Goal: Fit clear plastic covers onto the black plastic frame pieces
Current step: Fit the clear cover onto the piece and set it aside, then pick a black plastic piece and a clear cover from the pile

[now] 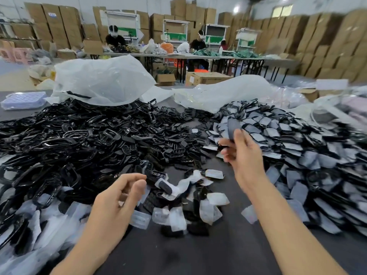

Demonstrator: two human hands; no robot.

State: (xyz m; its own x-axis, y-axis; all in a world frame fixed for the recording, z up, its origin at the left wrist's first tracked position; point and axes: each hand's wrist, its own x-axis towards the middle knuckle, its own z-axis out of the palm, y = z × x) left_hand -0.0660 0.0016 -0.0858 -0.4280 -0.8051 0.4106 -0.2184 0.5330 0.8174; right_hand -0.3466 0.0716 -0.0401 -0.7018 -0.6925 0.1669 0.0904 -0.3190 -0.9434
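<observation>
Two hands are working above the worktop (218,247): the right hand (242,155) is pinching a dark frame piece (232,127) over the covered heap (297,139), likely dropping it there, while the left hand (117,197) is hovering loosely curled, empty, beside clear covers (176,215), needing a fresh frame next.

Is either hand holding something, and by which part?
The right hand pinches a dark frame piece by its lower end. The left hand looks empty, fingers loosely curled.

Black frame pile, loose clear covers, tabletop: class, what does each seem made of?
Black frame pile: probably hard glossy plastic, bright highlights along edges. Clear covers: thin translucent plastic, milky, dark showing through. Tabletop: dark matte surface, no glare; material unclear.
</observation>
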